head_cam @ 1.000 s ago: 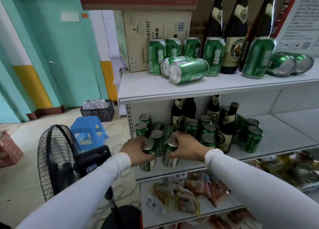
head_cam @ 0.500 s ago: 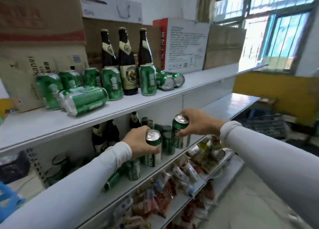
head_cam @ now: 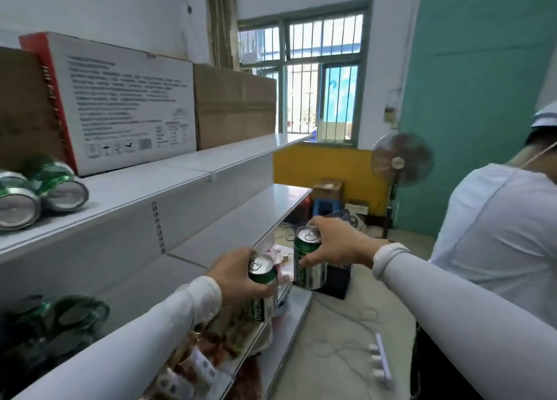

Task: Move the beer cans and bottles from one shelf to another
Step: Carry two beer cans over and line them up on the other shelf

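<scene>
left hand (head_cam: 233, 271) wrapped around one green can (head_cam: 262, 288), right hand (head_cam: 337, 244) wrapped around another can (head_cam: 309, 262), both held upright in the air just past the front edge of the middle shelf (head_cam: 241, 218). could slip and drop onto the floor if held too loosely. could bump the person in white (head_cam: 497, 233) standing close on the right. more cans lying on their sides (head_cam: 45, 193) at the left end of the top shelf (head_cam: 180, 170), easy to roll off. boxes (head_cam: 126, 98) at the back.

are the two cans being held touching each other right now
Apart. The head view shows the left hand's can and the right hand's can with a clear gap between them, pink packaging visible through it.
</scene>
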A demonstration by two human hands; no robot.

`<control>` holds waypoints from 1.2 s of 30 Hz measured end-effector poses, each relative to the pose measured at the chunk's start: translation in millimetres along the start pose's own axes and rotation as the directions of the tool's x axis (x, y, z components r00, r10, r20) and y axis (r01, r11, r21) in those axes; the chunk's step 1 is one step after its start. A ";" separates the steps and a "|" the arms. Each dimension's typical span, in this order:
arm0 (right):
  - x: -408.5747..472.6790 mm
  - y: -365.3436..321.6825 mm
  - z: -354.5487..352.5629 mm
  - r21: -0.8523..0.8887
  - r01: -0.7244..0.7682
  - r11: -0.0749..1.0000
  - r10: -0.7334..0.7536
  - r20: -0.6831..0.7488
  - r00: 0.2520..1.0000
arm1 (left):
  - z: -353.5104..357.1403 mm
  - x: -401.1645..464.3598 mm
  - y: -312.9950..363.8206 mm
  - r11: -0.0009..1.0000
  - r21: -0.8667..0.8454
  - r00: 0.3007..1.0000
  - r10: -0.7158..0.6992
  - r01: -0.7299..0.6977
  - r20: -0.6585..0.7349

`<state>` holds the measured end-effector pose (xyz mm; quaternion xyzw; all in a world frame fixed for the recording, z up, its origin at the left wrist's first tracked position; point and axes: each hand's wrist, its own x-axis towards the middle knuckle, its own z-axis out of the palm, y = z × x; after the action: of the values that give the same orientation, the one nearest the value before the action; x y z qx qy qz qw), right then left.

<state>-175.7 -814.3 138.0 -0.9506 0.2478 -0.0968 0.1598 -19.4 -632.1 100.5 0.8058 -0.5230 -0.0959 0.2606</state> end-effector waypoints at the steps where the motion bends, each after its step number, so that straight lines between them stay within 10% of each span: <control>1: 8.5 19.4 0.4 0.009 -0.022 1.000 0.022 0.002 1.000 | 7.9 21.8 3.5 1.000 0.010 1.000 0.015 -0.016 0.015; 23: 304.0 390.2 -82.1 0.021 -0.317 0.948 0.318 -0.070 0.945 | 151.7 580.1 54.9 0.957 -0.061 0.942 0.289 -0.282 0.170; 36: 565.5 548.3 -81.1 0.073 -0.094 0.993 0.088 0.083 0.993 | 186.5 796.1 16.6 1.000 0.005 0.997 0.029 -0.029 0.065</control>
<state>47.1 -1571.9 79.8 -0.9346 0.2803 -0.0610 0.2104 233.8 -1407.8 45.4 0.7953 -0.5432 -0.1166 0.2423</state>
